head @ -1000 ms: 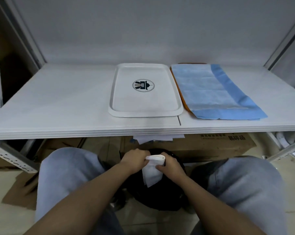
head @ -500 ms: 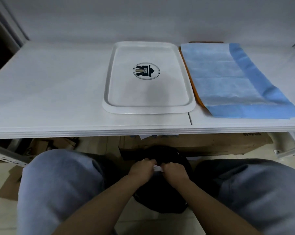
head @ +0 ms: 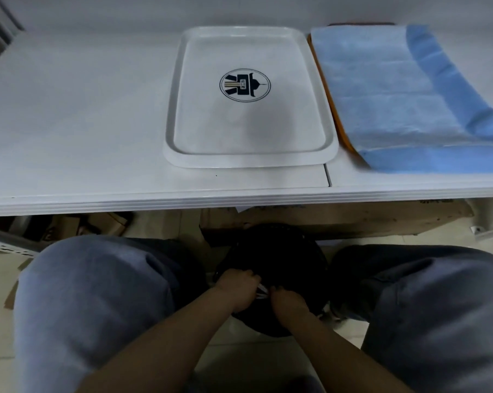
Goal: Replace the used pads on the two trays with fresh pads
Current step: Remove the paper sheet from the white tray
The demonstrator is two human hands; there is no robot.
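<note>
Two trays sit on the white table (head: 84, 123), side by side, long axes running away from me. The white tray (head: 251, 154) is bare, with a dark oval emblem (head: 244, 85) whose lettering I cannot read. The orange tray (head: 342, 131) to its right lies under a blue pad (head: 395, 89). Below the table edge, both hands press a folded white pad (head: 262, 292) into a black bin (head: 273, 251): left hand (head: 237, 287) and right hand (head: 288, 300) each pinch it. The bare tray lies straight ahead and above, about equally near both hands.
</note>
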